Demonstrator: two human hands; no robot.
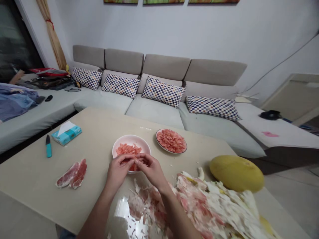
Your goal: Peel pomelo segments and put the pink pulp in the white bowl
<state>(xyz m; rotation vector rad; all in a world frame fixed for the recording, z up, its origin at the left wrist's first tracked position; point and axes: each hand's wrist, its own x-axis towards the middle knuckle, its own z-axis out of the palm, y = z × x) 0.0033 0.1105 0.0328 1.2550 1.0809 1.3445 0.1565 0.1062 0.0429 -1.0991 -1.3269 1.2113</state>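
My left hand (122, 166) and my right hand (150, 167) meet over the near rim of a white bowl (116, 143). Their fingertips are pinched together around a piece of pink pomelo flesh (135, 159), mostly covered by the fingers. Loose bits of pomelo pulp (128, 149) lie inside the bowl. A dark-rimmed plate behind it, to the right, is heaped with more pulp (171, 140). Two pomelo segments (72, 175) rest on the table to the left of my forearms.
Torn pomelo peel and membrane (211, 205) cover the table's near right. Behind them sits a whole yellow pomelo (236, 173). At the left are a teal-handled knife (49, 150) and a tissue pack (69, 134). A cushioned sofa (154, 113) stands beyond the table.
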